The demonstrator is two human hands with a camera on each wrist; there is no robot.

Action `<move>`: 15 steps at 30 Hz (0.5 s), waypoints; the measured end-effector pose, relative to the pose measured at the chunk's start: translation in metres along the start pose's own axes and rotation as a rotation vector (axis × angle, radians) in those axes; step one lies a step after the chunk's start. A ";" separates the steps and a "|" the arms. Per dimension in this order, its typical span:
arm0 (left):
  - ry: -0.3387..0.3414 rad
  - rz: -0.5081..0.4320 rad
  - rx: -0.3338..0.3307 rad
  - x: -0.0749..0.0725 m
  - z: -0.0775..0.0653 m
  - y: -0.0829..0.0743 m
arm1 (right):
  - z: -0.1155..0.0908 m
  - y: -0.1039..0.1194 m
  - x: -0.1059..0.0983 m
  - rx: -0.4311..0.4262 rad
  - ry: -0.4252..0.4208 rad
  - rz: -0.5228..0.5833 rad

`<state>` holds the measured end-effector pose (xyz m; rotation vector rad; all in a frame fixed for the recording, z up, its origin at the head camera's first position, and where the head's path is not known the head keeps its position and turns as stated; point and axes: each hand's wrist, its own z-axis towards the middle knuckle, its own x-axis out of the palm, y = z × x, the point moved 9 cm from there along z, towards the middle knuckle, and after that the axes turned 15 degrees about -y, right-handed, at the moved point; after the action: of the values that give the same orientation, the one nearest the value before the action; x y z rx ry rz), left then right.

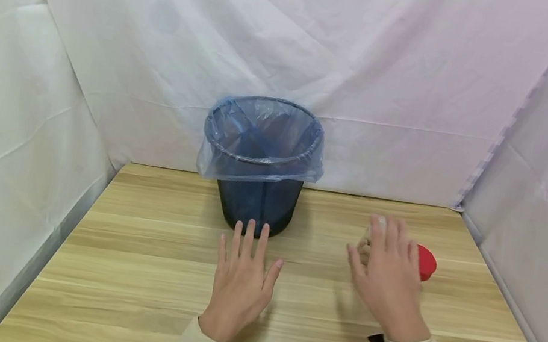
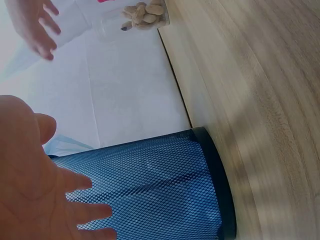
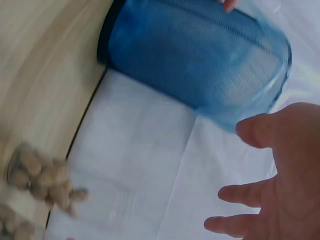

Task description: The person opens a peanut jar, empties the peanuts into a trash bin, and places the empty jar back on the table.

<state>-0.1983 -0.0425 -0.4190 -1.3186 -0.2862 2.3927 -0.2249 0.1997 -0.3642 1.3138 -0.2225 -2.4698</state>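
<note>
White cloth [image 1: 296,46] meets the wooden table [image 1: 125,267] at its back edge, near which I see the lined bin [image 1: 258,199]. The left hand [image 1: 239,287] hovers before it, fingers extended; rightward, past a stretch of wood, the right hand [image 1: 390,277], fingers spread, hovers by the nut jar [image 3: 55,182] and red lid [image 1: 426,263].

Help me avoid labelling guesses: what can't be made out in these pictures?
Head: most of the clear container, behind the right hand.
Head: left part of the red lid, behind that hand.
Head: inner floor of the bin, hidden by its front and liner.
Right wrist: tan pieces in the bottom-left corner, blurred, cut by the edge.
Left wrist: rest of the red patch, cut by the top edge.
</note>
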 end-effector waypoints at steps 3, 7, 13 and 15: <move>0.006 -0.002 0.001 0.000 -0.001 0.000 | 0.009 -0.027 -0.013 0.036 -0.091 0.001; 0.009 -0.010 0.003 0.001 -0.001 0.001 | 0.015 -0.062 -0.021 0.073 -0.169 -0.038; 0.028 -0.012 -0.001 0.002 -0.003 0.003 | 0.010 -0.098 -0.004 0.112 -0.063 -0.073; 0.035 -0.015 0.000 0.003 -0.003 0.003 | 0.005 -0.106 0.006 0.126 0.012 -0.086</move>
<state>-0.1981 -0.0436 -0.4240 -1.3523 -0.2854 2.3547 -0.2549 0.2958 -0.3969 1.4161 -0.3303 -2.5555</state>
